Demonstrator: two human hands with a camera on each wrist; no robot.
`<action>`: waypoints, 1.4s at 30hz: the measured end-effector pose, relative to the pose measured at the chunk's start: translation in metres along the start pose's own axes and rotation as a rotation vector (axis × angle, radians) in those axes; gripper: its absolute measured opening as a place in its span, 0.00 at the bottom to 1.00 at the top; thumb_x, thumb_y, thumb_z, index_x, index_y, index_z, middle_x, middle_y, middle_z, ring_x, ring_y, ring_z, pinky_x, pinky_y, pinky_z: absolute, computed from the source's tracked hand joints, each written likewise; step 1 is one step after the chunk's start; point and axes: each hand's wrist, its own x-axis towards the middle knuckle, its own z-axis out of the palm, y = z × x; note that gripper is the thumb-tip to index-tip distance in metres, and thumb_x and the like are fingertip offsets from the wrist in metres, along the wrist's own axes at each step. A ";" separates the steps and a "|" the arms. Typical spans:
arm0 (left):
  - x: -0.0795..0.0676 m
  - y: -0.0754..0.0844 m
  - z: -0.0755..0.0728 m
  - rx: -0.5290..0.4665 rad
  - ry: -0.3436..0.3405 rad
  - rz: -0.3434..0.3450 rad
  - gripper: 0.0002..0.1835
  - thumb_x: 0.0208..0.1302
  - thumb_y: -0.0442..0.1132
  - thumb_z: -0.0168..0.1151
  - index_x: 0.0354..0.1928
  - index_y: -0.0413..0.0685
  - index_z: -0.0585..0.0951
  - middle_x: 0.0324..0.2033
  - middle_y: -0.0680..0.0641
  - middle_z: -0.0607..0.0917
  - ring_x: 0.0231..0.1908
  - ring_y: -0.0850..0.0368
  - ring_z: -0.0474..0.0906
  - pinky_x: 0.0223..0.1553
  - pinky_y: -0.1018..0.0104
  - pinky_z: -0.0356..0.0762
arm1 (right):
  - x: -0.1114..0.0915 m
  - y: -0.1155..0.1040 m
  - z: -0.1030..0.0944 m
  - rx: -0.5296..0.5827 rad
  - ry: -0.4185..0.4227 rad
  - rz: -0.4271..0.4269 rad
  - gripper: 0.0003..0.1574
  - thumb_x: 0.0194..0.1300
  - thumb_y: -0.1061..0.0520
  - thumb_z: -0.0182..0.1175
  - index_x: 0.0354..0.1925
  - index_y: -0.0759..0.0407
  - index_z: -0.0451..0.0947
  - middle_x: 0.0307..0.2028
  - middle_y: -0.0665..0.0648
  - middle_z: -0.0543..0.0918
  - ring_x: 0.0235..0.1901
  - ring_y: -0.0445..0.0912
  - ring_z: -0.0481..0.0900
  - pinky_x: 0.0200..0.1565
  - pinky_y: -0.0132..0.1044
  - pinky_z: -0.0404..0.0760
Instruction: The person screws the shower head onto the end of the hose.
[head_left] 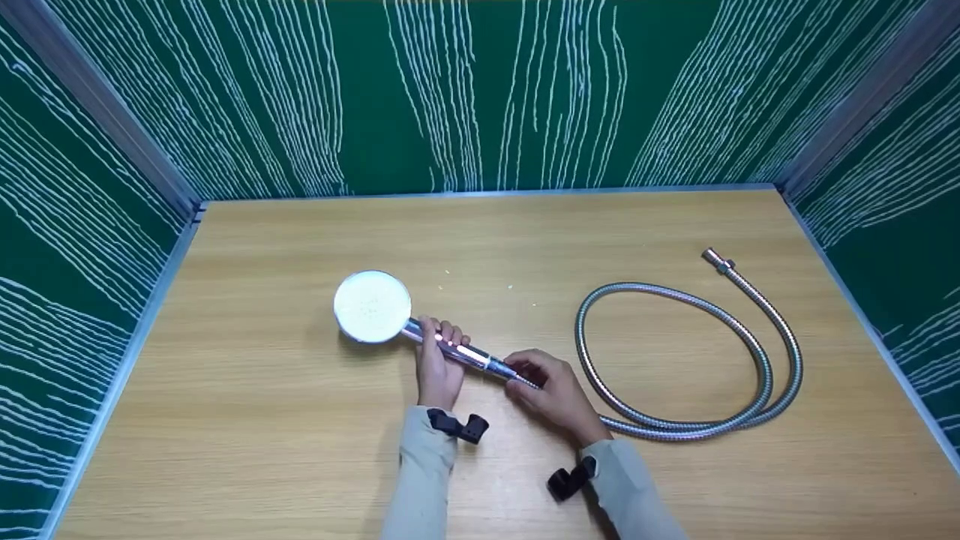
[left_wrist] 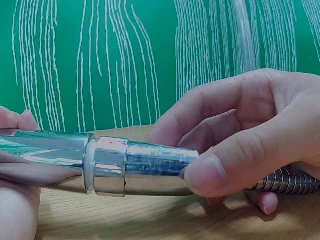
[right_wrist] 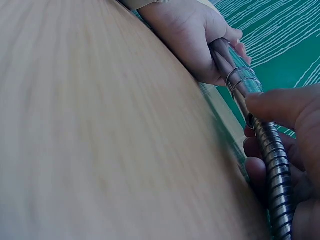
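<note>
Green panels [head_left: 367, 97] streaked with wavy white lines stand along the left, right and far sides of a pale wooden tabletop [head_left: 262, 450], with metal strips along their lower edges. Left of centre, a shower head [head_left: 373, 307] has its round white face turned upward, and its chrome handle [head_left: 476, 355] slants toward the near right. The left hand [head_left: 441, 367] is wrapped around that handle, fingers curled over the far side, thumb lying close to the round head. Just to the right, the right hand [head_left: 553, 390] pinches a tapered metal end fitting [left_wrist: 160, 162], its thumb pressed against the near side and fingers curled behind. That fitting lies in line with the handle and meets a shiny collar [left_wrist: 110, 166] at the handle's end; whether it is fully seated I cannot tell. From the right hand a ribbed metal hose [head_left: 580, 334] runs right, making a wide loop on the right part of the table; its other end, with a metal connector [head_left: 711, 256], points to the far left. Small pale specks [head_left: 510, 286] lie beyond the hands. Both wrists carry black devices [head_left: 571, 480] over light sleeves [head_left: 420, 480].
</note>
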 end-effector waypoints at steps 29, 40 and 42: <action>0.002 -0.001 -0.002 0.010 -0.005 0.000 0.20 0.70 0.54 0.40 0.23 0.51 0.64 0.16 0.54 0.64 0.20 0.62 0.60 0.29 0.70 0.62 | 0.001 0.009 0.000 -0.009 -0.023 0.004 0.15 0.60 0.60 0.65 0.47 0.58 0.80 0.36 0.55 0.84 0.33 0.39 0.78 0.38 0.31 0.77; 0.001 -0.001 -0.002 0.009 -0.002 -0.004 0.19 0.70 0.54 0.42 0.24 0.50 0.64 0.16 0.54 0.64 0.20 0.62 0.61 0.30 0.69 0.62 | 0.000 -0.007 -0.001 -0.032 -0.011 -0.009 0.22 0.51 0.69 0.68 0.47 0.65 0.78 0.41 0.61 0.84 0.38 0.49 0.81 0.43 0.38 0.80; 0.001 -0.001 -0.001 0.002 0.001 -0.007 0.19 0.71 0.53 0.42 0.24 0.50 0.64 0.16 0.54 0.64 0.20 0.62 0.61 0.30 0.69 0.62 | -0.001 -0.016 -0.003 -0.038 -0.016 -0.007 0.20 0.51 0.70 0.68 0.46 0.66 0.78 0.41 0.61 0.84 0.38 0.49 0.81 0.43 0.39 0.79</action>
